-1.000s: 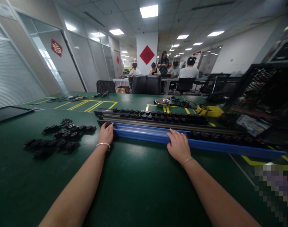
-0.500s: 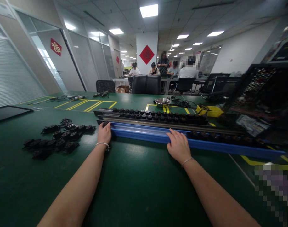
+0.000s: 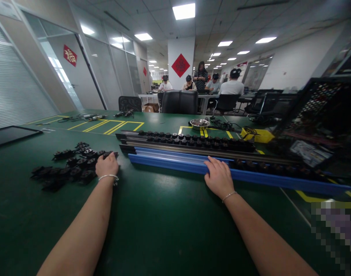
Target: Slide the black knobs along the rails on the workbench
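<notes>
My left hand [image 3: 106,165] is on the right edge of a pile of small black parts [image 3: 71,170] on the green table, its fingers curled down over one of them. My right hand [image 3: 219,177] lies flat on a long blue rail [image 3: 169,163], fingers stretched out, right next to a row of black parts [image 3: 256,166] seated in the rail's right half. The rail's left half holds none. Behind it lie dark metal rails [image 3: 192,142] lined with more black parts.
A metal bowl [image 3: 199,123] and a yellow tray [image 3: 258,135] with cables stand behind the rails. A black mesh crate [image 3: 322,115] rises at the right. A dark flat panel [image 3: 11,134] lies far left. Several people sit at a table [image 3: 152,96] at the back.
My left hand has left the blue rail's left end and moved left onto the pile of black parts. My right hand stays on the rail.
</notes>
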The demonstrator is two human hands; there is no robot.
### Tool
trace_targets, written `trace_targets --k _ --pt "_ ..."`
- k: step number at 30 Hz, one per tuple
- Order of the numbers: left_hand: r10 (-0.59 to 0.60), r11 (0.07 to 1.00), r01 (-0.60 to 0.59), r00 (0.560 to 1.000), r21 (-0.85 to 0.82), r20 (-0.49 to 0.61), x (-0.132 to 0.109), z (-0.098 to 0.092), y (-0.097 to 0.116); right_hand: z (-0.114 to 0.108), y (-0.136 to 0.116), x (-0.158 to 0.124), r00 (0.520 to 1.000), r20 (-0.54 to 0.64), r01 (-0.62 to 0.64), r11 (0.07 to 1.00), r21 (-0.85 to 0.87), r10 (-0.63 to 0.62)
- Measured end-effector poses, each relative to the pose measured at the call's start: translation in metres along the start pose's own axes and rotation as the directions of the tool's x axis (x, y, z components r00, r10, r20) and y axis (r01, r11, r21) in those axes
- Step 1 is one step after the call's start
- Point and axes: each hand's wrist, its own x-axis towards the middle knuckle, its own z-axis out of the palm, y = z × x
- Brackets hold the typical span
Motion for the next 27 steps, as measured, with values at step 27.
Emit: trace_targets --k 27 --pt "0.605 0.794 -0.607 0.795 0.038 0.044 -0.077 0.001 0.113 0.0 0.014 0.002 0.835 -0.298 -0.461 0.884 0.083 0.463"
